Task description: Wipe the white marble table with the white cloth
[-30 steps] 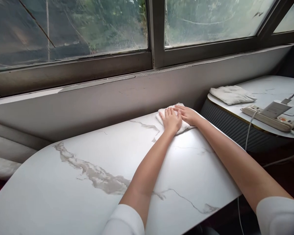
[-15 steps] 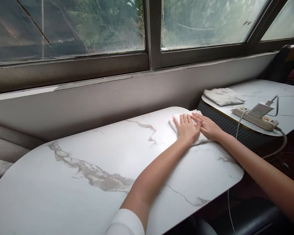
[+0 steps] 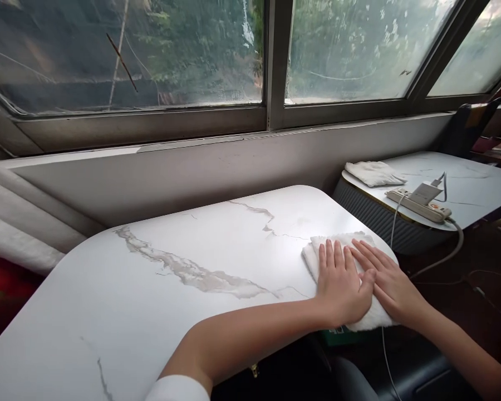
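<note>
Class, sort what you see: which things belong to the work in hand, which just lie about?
In use:
- left hand
- right hand
- white cloth beneath them
- near marble-patterned table

Lying about:
- second white cloth on far table
- power strip
- white charger

Veined white table, white cloth at right end, apparently partly past the edge.

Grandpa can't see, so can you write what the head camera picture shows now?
A person's left hand and right hand lie side by side on a white cloth at the right end of a white marbled table by a window. Beyond, a second table holds another white cloth and a power strip.
</note>
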Tool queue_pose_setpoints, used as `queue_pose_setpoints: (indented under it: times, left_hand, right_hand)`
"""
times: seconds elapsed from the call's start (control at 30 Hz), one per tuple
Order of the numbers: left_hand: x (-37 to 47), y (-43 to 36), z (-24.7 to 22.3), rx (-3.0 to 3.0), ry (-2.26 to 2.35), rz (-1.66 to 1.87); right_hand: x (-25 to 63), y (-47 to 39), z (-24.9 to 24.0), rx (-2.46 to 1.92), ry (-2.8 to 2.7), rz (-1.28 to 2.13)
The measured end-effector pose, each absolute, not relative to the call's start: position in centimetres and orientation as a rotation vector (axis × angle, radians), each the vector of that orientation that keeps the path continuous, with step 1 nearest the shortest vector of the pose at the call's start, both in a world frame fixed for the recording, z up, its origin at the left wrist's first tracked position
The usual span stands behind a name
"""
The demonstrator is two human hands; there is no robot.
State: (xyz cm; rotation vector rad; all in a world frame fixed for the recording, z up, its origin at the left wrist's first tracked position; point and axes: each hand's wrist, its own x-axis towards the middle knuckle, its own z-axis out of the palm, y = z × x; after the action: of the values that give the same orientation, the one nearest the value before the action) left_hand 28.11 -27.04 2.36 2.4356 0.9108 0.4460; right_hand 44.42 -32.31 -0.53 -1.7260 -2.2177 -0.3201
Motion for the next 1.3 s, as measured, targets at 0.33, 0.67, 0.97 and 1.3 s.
queue_pose_setpoints:
  times: [0.33,0.67,0.97,1.3]
  left_hand:
    - [25.6,-23.1,2.0,2.532,0.973,0.456]
    - [27.5,-9.6,0.9,2.495,1.402,0.504]
    - [25.1,-1.9,0.9,2.476,1.601,0.524]
    - [24.5,-5.5,0.6,2.408,1.721,0.58]
  right_hand:
    - [40.9,-28.8,-0.5,-1.861,-2.221,-0.31]
    - [41.2,-13.3,0.1,-1.914,-2.3,-0.252]
    - [38.2,-4.0,0.6,-1.82,-2.354,-0.286]
    - [38.0,-6.5,0.3,-1.698,-2.291,-0.166]
